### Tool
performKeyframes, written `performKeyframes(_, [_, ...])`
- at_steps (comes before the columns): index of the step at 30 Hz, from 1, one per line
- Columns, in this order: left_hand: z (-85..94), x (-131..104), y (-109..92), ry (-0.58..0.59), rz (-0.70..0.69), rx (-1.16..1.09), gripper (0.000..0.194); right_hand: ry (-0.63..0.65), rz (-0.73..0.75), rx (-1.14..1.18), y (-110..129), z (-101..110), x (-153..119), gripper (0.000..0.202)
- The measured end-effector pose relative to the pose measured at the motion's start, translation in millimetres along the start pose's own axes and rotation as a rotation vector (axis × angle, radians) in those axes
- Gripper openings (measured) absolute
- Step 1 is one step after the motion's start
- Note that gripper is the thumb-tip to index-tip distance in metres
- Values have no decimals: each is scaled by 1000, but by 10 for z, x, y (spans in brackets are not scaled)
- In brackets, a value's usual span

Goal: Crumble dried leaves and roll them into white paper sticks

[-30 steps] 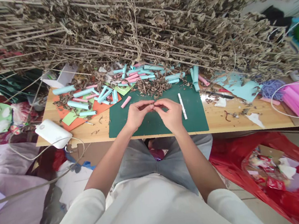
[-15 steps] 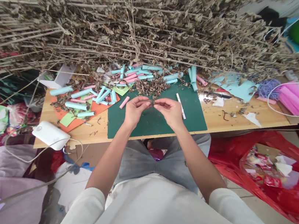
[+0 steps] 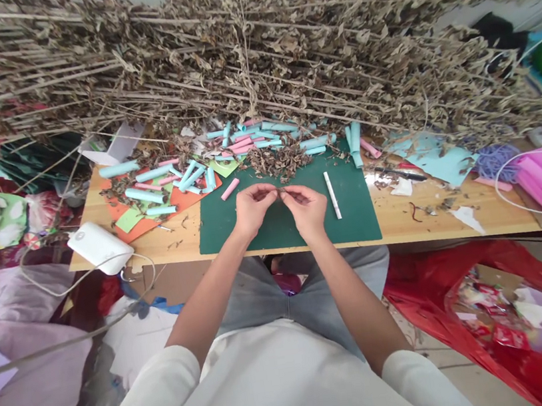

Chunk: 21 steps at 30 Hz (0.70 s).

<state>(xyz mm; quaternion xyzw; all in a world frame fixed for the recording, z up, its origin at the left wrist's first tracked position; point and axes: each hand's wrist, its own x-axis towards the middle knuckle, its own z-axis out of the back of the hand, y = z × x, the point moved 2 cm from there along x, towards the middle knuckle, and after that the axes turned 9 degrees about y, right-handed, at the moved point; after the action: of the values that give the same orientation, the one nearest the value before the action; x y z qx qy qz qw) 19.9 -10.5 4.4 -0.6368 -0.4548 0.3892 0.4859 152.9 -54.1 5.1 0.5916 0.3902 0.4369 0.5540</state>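
My left hand and my right hand meet fingertip to fingertip above the green mat. Both are pinched closed on something small and dark, perhaps a bit of dry leaf, too small to make out clearly. Just beyond them lies a heap of crumbled dry leaves. A white stick rests on the mat to the right of my right hand, and a pink paper roll lies left of my left hand. Several blue paper rolls are strewn behind, among pink ones.
Bundled dry stalks span the back. A white power bank with a cable sits at the table's left edge. Blue paper, purple string and a dark pen lie right. A red bag of scraps stands below right.
My hands have drawn closer together, so their fingertips now meet. The whole view has shifted slightly, with the table appearing a little further right and lower.
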Motion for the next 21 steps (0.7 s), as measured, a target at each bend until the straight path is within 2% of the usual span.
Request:
performKeyframes(3, [37,7,23,-49,12,-63,22,-70,-66,133,-72,8,19,26])
performKeyframes(5, [41,-5,14,-9,31,-66,24,-41,-87,146,-81,8,23,26])
performKeyframes(10, [-1,-18,-28,138,36,46,32,30,-49,80,-45,-1,10,26])
performKeyframes(16, [46,48,-56,199,18,323,21,71,7,-138,39,-18,-51,17])
performKeyframes(18, [37,60,-71,203,21,307,19,37,-9,-84,55,-47,-60,16])
performKeyframes(21, [4,65,-91,169,27,158,19,-59,-104,154,26,-103,-46,20])
